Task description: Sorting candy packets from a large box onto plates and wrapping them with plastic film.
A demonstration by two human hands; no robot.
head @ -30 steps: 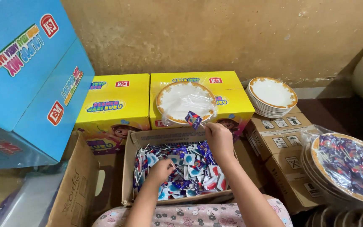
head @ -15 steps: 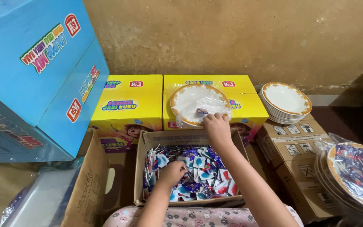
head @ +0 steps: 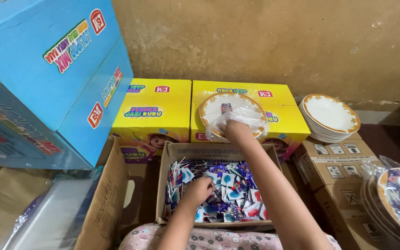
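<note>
An open cardboard box [head: 163,180] in front of me is full of small wrapped candies [head: 230,185] in blue, white and red. My left hand [head: 199,190] is down in the box, fingers closed among the wrappers. My right hand [head: 234,128] reaches forward to a gold-rimmed plate [head: 214,107] inside a clear plastic bag [head: 251,121], which lies on a yellow box [head: 283,121]. One small wrapped candy [head: 226,108] lies on the plate just beyond my fingers. The right fingers pinch the bag's edge.
A second yellow box [head: 153,111] stands to the left, with a large blue carton [head: 47,78] beside it. A stack of gold-rimmed bowls [head: 329,116] rests on brown cartons [head: 339,166] at the right. Bagged plates with candies [head: 399,203] sit at the far right. A wall is behind.
My right hand moved from the candy box up to the bagged plate, and a candy now lies on the plate. The left hand stays in the box. The view has shifted right.
</note>
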